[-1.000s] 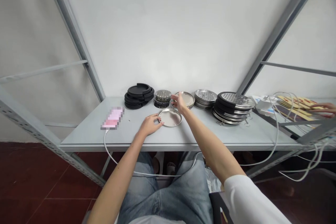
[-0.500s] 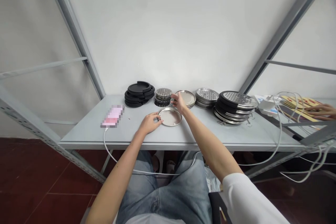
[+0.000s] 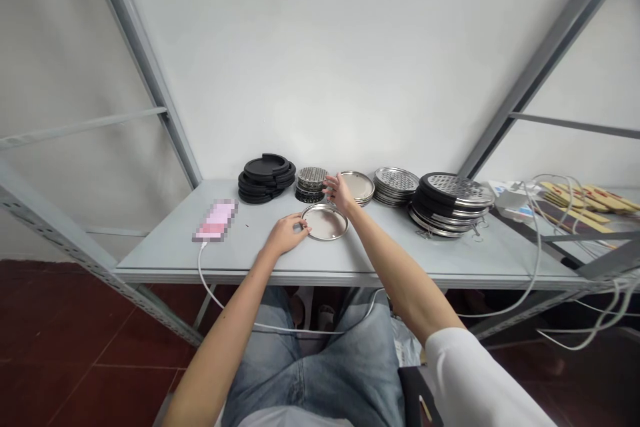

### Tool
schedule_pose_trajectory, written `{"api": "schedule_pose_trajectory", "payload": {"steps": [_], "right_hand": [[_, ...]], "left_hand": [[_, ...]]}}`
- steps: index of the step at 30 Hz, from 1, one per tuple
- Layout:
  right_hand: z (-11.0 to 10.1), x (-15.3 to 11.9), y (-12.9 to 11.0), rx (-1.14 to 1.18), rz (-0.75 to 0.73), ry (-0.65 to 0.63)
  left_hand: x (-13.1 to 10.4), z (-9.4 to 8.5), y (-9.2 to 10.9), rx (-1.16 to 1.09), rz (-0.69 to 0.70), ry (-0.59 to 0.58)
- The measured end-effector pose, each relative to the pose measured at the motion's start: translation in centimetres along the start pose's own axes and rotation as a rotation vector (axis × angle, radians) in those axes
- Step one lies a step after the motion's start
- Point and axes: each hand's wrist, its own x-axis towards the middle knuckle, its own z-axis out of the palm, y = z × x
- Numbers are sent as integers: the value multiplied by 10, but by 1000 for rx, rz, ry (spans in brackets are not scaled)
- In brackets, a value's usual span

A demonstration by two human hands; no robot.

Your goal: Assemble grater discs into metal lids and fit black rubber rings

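A shallow round metal dish (image 3: 325,224) lies flat on the table in front of me. My left hand (image 3: 289,233) grips its left rim between thumb and fingers. Just beyond the dish is my right hand (image 3: 339,193), raised, with fingers apart and nothing in them. It is nearest to a stack of small perforated metal discs (image 3: 312,177) and partly covers a stack of similar shallow dishes (image 3: 359,185). Whether its fingertips touch the small discs I cannot tell.
Along the back stand black rings (image 3: 266,177), perforated metal plates (image 3: 396,180) and a tall pile of black-rimmed perforated discs (image 3: 450,203). A phone (image 3: 216,220) with a white cable lies left. Yellow pieces (image 3: 575,197) and white cables (image 3: 538,247) are at right.
My right hand's fingers have lifted and spread slightly near the small discs. My left hand stays on the dish. Another person's hand at the far right has gone from view.
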Motion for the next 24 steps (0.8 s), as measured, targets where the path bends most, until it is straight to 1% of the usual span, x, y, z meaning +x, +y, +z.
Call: {"api": "schedule_pose_trajectory", "payload": {"steps": [3, 7, 12, 15, 19, 21, 24], "right_hand": [[4, 0, -2, -17, 8, 31], [5, -1, -3, -126, -46, 89], [3, -1, -5, -159, -39, 67], [2, -1, -8, -172, -32, 55], [5, 2, -11, -213, -22, 61], [6, 4, -12, -228, -17, 68], [8, 6, -13, -216, -3, 74]], "left_hand": [[0, 0, 0, 1, -5, 3], [0, -1, 2, -2, -16, 0], [-1, -1, 2, -4, -14, -20], [0, 0, 2, 59, -12, -28], [-1, 0, 4, 184, -12, -98], [-1, 0, 6, 206, -10, -133], [-2, 0, 7, 218, -11, -145]]}}
